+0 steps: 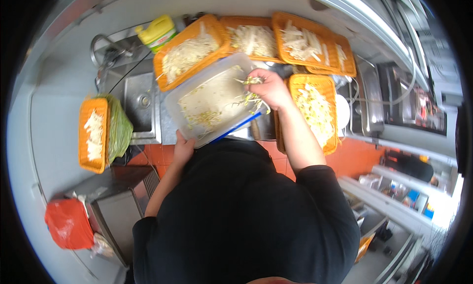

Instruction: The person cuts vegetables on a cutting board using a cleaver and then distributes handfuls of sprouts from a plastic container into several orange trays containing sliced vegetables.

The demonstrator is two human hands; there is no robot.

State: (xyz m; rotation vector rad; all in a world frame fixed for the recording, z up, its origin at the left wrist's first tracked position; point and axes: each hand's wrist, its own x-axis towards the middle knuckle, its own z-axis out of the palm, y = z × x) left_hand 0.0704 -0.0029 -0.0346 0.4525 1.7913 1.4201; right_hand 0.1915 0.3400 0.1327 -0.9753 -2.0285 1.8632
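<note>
A translucent plastic tub (172, 103) is tilted in front of me, with a scatter of bean sprouts (204, 118) along its near side. My left hand (184, 147) grips the tub's near left corner. Over the tub's right end, my right hand (268, 88) is closed on a small bunch of bean sprouts (253, 98), with strands hanging from the fingers. An orange basket of pale sprouts (315, 111) stands just right of my right forearm. Behind the tub is another orange basket (160, 70), also filled with pale sprouts. A blue edge (235, 127) shows beneath the tub's near side.
More orange baskets (277, 19) with pale white strips line the back. At left are a steel sink (133, 94), a faucet (97, 42), a yellow jug (157, 33), a green plastic bag (118, 129) and an orange basket (82, 131). Another person (409, 165) is far right.
</note>
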